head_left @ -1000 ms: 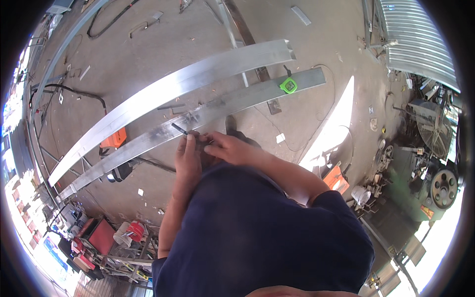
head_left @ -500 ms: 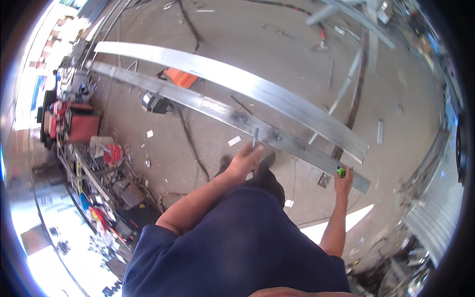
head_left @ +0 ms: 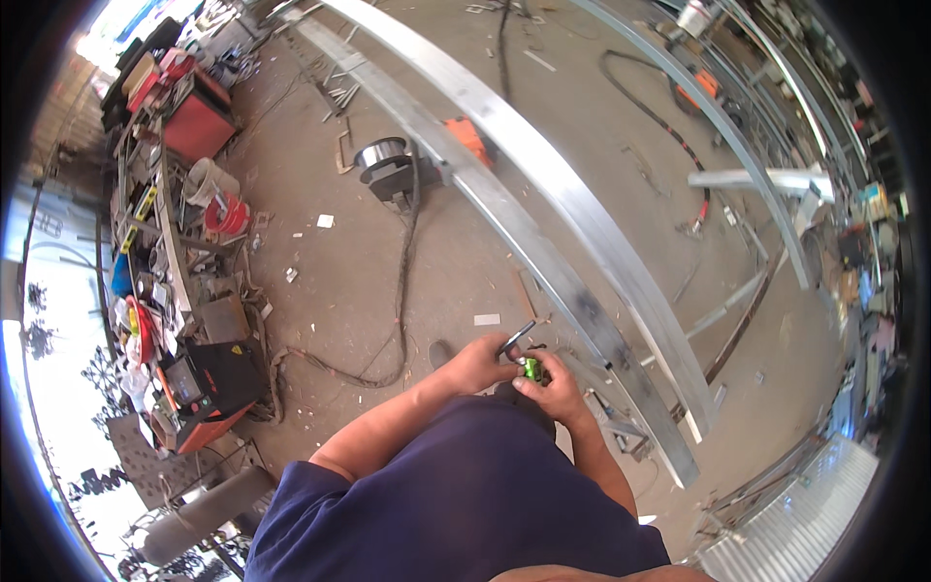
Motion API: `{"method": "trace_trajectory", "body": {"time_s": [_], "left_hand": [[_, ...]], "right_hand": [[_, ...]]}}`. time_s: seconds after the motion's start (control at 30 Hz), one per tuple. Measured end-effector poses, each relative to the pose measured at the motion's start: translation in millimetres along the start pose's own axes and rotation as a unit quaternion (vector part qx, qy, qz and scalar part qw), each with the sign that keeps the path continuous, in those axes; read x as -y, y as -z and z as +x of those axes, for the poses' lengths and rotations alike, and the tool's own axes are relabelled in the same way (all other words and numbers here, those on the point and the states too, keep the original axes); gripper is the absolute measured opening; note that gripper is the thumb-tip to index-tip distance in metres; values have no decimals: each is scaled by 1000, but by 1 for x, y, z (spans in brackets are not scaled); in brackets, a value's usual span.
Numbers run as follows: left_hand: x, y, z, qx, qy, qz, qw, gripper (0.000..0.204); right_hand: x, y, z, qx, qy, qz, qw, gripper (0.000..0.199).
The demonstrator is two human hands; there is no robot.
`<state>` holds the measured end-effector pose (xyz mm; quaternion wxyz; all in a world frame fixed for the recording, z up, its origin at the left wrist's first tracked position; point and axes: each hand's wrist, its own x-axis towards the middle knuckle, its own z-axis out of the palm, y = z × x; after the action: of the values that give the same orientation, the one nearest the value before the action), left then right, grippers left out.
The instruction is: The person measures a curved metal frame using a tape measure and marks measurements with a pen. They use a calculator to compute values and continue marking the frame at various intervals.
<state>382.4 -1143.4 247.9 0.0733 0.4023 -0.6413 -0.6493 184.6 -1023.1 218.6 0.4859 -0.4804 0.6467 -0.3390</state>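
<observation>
The person wears a dark navy short-sleeved shirt (head_left: 465,495) of plain cloth, with no print or marking visible on it. The sleeve on the left arm ends just above the elbow, leaving both forearms bare down to the left hand (head_left: 477,364) and right hand (head_left: 555,386). No gloves, watch or rings show on either hand.

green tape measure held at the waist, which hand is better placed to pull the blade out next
Probably the left hand: its fingers pinch a thin grey strip beside the small green tape measure, while the right hand cups the case.
</observation>
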Motion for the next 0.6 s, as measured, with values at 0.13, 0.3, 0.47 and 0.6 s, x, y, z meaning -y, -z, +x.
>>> {"method": "trace_trajectory", "body": {"time_s": [0.13, 0.3, 0.47, 0.6], "left_hand": [[24, 96, -45, -87, 28, -32, 995, 31], [55, 227, -97, -343, -3, -272, 899, 22], [85, 348, -134, -525, -61, -372, 763, 31], [102, 408, -138, -584, -46, -355, 728, 31]], "right_hand": [[37, -63, 59, 66, 26, -98, 993, 57], [58, -122, 131, 200, -117, -86, 969, 40], [87, -168, 214, 293, -79, -46, 952, 30], [112, -212, 302, 369, -29, -116, 922, 29]]}}
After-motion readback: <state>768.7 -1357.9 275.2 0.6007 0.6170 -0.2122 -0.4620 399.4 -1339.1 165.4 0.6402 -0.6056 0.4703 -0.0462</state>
